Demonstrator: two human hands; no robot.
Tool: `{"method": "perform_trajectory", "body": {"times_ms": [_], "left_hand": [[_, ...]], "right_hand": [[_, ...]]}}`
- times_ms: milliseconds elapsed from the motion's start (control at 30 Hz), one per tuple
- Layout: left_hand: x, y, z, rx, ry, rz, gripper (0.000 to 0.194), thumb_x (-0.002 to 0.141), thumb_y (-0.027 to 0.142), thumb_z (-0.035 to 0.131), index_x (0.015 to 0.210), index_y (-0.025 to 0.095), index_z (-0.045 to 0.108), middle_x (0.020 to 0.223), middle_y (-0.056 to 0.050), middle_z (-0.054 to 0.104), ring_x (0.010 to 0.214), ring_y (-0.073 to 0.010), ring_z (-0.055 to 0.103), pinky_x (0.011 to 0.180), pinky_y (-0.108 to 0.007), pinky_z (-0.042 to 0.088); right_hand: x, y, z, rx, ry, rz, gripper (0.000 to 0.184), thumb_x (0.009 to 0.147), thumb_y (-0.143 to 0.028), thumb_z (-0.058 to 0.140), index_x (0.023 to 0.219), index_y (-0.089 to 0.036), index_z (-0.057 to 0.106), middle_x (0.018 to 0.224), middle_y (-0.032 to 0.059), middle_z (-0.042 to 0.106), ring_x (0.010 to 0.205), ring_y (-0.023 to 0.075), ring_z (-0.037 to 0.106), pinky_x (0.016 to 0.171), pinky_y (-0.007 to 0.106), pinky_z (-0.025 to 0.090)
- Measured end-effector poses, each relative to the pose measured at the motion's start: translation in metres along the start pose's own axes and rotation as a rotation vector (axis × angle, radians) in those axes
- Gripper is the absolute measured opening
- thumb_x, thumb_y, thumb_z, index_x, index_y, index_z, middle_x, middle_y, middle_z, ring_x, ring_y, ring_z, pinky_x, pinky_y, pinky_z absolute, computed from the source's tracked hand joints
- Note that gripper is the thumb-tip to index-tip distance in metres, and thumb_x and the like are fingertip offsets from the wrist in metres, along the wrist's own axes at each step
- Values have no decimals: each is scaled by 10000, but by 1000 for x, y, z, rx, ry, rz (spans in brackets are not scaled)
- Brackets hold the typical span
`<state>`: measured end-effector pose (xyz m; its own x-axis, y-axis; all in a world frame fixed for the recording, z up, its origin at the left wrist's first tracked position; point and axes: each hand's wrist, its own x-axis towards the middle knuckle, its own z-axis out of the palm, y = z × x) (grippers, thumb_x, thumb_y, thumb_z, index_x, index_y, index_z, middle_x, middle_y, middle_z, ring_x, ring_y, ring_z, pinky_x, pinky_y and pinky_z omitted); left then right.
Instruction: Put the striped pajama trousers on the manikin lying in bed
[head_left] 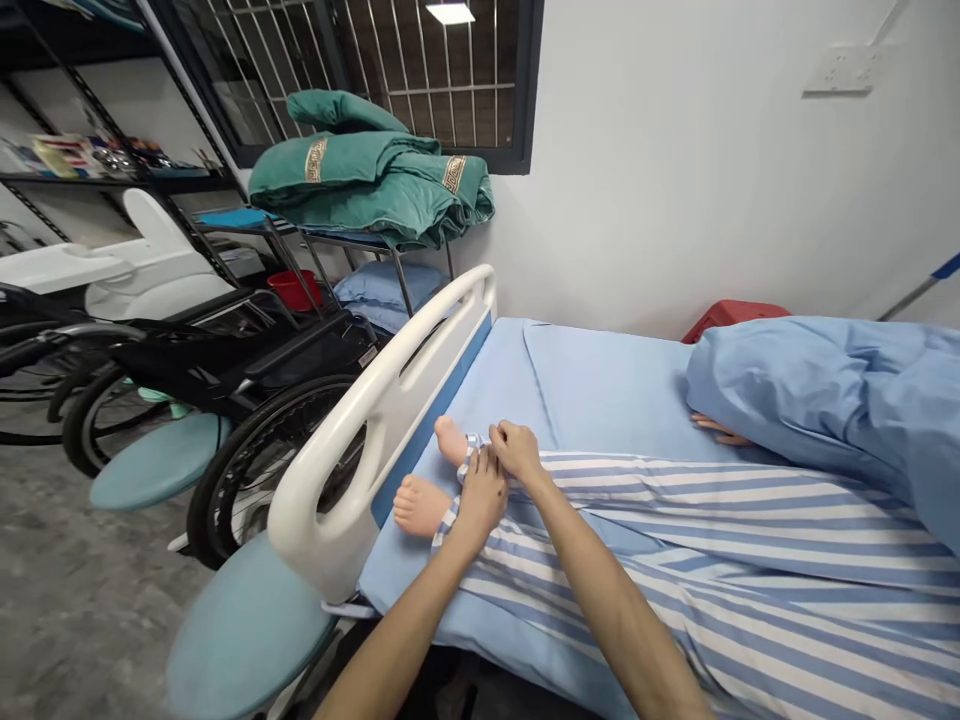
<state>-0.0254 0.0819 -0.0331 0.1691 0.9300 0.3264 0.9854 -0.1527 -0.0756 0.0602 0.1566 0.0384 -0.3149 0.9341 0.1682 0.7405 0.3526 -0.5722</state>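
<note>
Blue-and-white striped trousers [600,590] clothe the legs of a figure lying on the bed, apparently a care manikin. Two bare feet, the near one [421,506] and the far one [451,440], stick out of the cuffs close to the footboard. My left hand [484,490] is at the far leg's cuff, fingers bent onto the striped cloth near the ankle. Just beside it, my right hand [516,450] is closed in a pinch at the same trouser leg. The fingertips of both hands are partly hidden.
The white footboard [330,480] rises left of the feet. Beyond it stand a black wheelchair [247,400] and a rack with folded green bedding [375,175]. A blue quilt [817,390] covers the upper body, with a hand [720,430] protruding. A red object [731,315] lies behind.
</note>
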Motion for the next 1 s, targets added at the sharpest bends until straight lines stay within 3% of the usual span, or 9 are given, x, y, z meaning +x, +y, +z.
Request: {"method": "perform_trajectory", "body": {"times_ms": [133,233,500,833,1000], "left_hand": [[0,1,-3,33,-49,13,582,858,250,499,1365,-33,543,1429,-285,527,1379,-364,459,1195,-528,278],[1,2,-7,32,-54,9,593,844,253,514,1365,-28,549,1435,-281,526,1375,-359,466,1197,-523,280],[2,4,-15,32,-23,16,606,804,231,532,1358,-14,561,1421,-256,550,1343,-351,497,1197,-511,299],[-1,1,-4,1,-28,9,624,781,233,534,1359,-2,557,1441,-262,527,1378,-357,460,1194,-542,293],[0,-1,-3,-89,22,-31,571,799,206,510,1345,48,567,1394,-228,570,1338,-343,490,1176,-556,334]], "right_hand": [[-3,26,25,-84,-38,52,369,1012,-332,445,777,-209,702,773,41,731,689,138,609,608,266,254],[-4,32,31,-100,-42,43,384,1022,-339,423,810,-220,720,808,43,752,710,142,631,611,270,254],[-4,30,28,-122,-45,25,368,1022,-331,422,857,-217,731,849,51,768,749,146,657,615,271,261],[-7,30,26,-85,-49,22,368,1025,-328,422,844,-214,722,824,41,756,717,134,640,612,268,261],[-7,30,25,-23,-21,35,364,1015,-319,442,797,-212,713,787,38,746,710,138,634,612,270,255]]}}
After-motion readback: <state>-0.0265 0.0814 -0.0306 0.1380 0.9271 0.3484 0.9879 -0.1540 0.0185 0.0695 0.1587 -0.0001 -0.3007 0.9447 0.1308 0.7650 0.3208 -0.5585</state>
